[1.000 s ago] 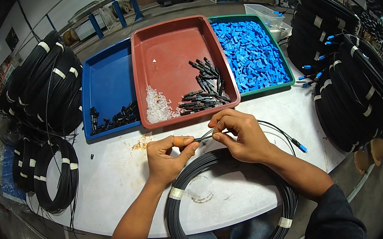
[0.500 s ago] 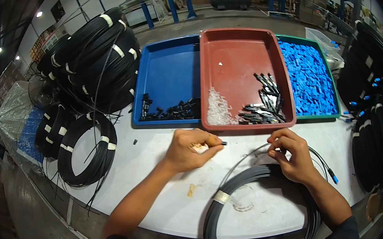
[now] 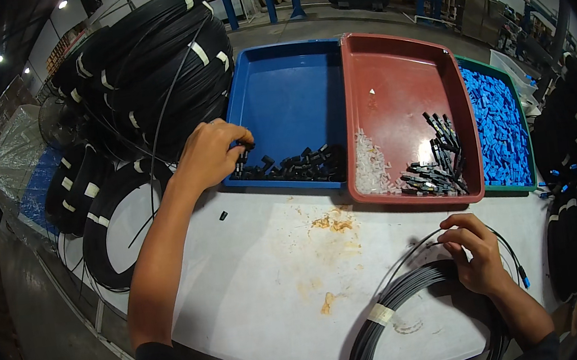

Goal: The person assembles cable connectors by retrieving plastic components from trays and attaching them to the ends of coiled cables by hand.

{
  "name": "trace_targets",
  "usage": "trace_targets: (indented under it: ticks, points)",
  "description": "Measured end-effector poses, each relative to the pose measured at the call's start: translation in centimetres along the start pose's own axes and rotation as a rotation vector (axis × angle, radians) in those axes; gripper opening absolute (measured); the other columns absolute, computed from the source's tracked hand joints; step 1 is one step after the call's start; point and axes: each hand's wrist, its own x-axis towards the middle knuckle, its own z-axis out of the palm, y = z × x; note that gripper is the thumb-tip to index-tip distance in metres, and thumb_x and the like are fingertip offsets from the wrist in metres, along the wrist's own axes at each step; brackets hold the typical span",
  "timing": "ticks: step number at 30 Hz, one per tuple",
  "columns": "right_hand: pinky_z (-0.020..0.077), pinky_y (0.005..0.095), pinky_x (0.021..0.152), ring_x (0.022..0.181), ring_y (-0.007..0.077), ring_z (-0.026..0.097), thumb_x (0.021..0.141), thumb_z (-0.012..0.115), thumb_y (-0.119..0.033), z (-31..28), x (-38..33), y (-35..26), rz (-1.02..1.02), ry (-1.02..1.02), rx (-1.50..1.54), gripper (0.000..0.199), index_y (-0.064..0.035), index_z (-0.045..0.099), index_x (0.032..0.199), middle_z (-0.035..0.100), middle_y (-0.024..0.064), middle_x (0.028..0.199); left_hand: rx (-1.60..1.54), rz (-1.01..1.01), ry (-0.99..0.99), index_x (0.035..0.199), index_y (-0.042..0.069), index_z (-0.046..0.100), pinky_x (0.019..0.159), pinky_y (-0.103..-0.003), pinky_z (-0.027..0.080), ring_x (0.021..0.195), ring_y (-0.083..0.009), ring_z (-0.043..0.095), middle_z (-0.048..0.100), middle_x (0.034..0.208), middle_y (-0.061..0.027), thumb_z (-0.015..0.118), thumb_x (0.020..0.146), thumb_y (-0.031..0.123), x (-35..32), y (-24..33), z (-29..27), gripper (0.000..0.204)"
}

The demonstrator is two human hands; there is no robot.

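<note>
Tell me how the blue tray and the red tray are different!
The blue tray holds small black pieces; the red tray holds whitish bits and longer black pieces. The left hand is at the blue tray's left side; no hand is at the red tray. Both are rectangular with raised rims.

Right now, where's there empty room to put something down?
On the white table, between the left forearm and the nearest coil, though it's stained. The blue tray is bare at the back. Crowded: its front, the green tray, and the table's left, with stacked coils.
</note>
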Motion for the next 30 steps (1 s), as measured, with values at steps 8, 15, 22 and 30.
trace_targets:
  ticks: [8,15,22,30]
  points:
    - [0.0547,0.0316,0.064,0.072,0.0212,0.064,0.075,0.063,0.018,-0.1,-0.4,-0.1,0.050,-0.102,-0.053,0.050,-0.0122,0.076,0.113,0.065,0.0138,0.115,-0.017,-0.012,-0.459,0.108,0.008,0.079,0.090,-0.040,0.056,0.097,-0.0274,0.072,0.078,0.105,-0.0091,0.075,0.087,0.009,0.9,2.3,1.1,0.022]
    - [0.0556,0.0331,0.065,0.078,0.0238,0.066,0.073,0.059,0.020,0.2,-0.3,-0.3,0.010,-0.086,-0.059,0.062,-0.0146,0.074,0.122,0.065,0.0150,0.114,0.095,0.115,-0.254,0.108,0.008,0.079,0.093,-0.040,0.056,0.104,-0.0268,0.071,0.078,0.105,-0.0084,0.073,0.088,0.006,1.6,0.7,2.5,0.021]
    - [0.0582,0.0364,0.070,0.085,0.0297,0.068,0.072,0.058,0.020,0.2,-0.5,0.3,-0.012,-0.098,-0.058,0.060,-0.0117,0.073,0.121,0.065,0.0161,0.104,-0.008,0.000,-0.261,0.111,0.009,0.078,0.091,-0.040,0.056,0.101,-0.0274,0.071,0.077,0.107,-0.0089,0.075,0.088,0.012,1.7,1.3,2.8,0.023]
    - [0.0579,0.0357,0.069,0.082,0.0281,0.067,0.070,0.057,0.020,0.1,-0.5,-0.1,-0.015,-0.088,-0.061,0.063,-0.0128,0.074,0.121,0.065,0.0143,0.101,-0.018,0.136,-0.247,0.108,0.009,0.079,0.087,-0.039,0.056,0.095,-0.0273,0.071,0.076,0.101,-0.0091,0.078,0.087,0.014,2.6,0.2,4.9,0.022]
